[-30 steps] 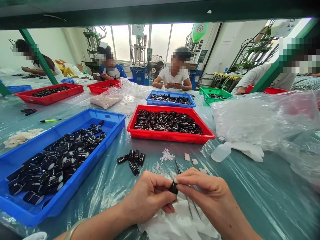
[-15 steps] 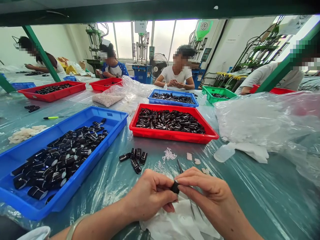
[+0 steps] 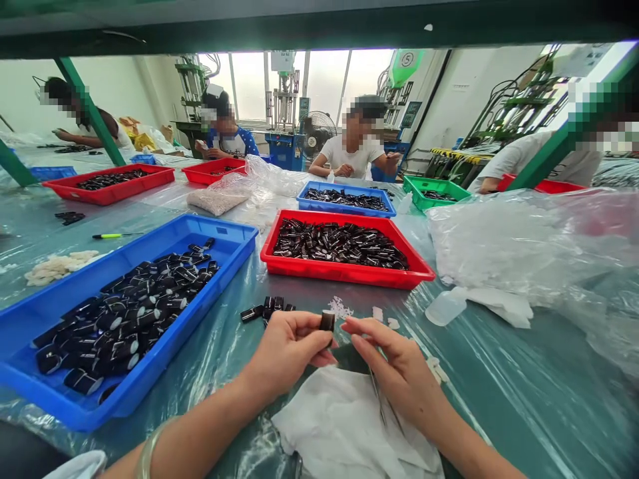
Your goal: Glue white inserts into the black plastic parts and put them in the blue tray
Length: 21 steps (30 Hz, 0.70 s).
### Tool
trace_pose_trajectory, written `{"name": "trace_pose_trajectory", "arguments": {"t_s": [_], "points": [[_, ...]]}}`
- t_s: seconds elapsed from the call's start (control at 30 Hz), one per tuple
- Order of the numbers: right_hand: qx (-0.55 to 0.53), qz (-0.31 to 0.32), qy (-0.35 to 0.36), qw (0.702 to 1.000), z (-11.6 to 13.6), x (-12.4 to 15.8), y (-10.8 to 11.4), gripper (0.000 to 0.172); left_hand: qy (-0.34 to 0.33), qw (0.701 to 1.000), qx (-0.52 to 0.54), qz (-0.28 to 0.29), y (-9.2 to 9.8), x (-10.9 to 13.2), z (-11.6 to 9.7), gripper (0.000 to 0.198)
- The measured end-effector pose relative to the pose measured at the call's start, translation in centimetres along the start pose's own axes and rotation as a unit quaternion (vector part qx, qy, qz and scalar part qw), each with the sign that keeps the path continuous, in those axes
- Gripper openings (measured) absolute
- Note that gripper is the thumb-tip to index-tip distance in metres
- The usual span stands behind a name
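My left hand [image 3: 292,346] pinches a small black plastic cap-like piece [image 3: 327,321] between thumb and fingers, upright, with its end turned up. Just right of it is my right hand [image 3: 394,362], its thumb and fingertips close together and apart from the piece. Metal tweezers [image 3: 378,394] are tucked in that hand, with their legs pointing down toward me. Beneath the hands lies a crumpled white cloth [image 3: 344,419]. Several more black pieces [image 3: 252,313] rest behind my left hand, and small white bits [image 3: 339,307] are scattered behind the held piece.
A blue tray [image 3: 219,283] of black pieces stands at left. Ahead is a red tray [image 3: 344,278], also filled with them. A plastic bag [image 3: 499,246] and a small translucent bottle [image 3: 445,306] lie at right. Co-workers sit across the table; a green beam [image 3: 319,30] crosses overhead.
My right fingertips have come off the black piece and moved slightly left and up. My left hand has lifted the piece up and left. A co-worker opposite has stretched out an arm.
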State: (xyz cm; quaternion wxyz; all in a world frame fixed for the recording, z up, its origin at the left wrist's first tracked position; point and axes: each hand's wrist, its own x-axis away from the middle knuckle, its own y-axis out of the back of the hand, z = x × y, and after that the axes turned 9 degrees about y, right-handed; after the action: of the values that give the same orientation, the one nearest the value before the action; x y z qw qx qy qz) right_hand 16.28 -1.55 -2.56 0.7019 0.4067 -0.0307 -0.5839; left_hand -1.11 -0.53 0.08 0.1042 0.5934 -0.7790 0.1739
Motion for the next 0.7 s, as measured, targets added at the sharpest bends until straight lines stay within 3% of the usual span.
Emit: {"name": "trace_pose_trajectory", "arguments": {"t_s": [0.2,0.37,0.5,0.7], "points": [[0.083,0.06,0.021,0.994,-1.1,-1.0,-1.3,0.02,-0.002,0.999,0.037,-0.028,1.0,-0.3,-0.2,0.02],[0.161,0.098,-0.027,0.982,-1.5,-2.3,-2.4,0.013,0.001,0.998,0.058,-0.007,1.0,-0.3,0.2,0.024],[0.199,0.114,-0.077,0.97,-1.5,-3.3,-3.5,0.028,0.004,0.997,0.074,0.011,1.1,-0.3,0.5,0.032],[0.17,0.112,-0.098,0.974,-1.3,-3.5,-3.8,0.025,0.017,0.993,0.099,0.06,1.1,-0.4,0.6,0.039]]}}
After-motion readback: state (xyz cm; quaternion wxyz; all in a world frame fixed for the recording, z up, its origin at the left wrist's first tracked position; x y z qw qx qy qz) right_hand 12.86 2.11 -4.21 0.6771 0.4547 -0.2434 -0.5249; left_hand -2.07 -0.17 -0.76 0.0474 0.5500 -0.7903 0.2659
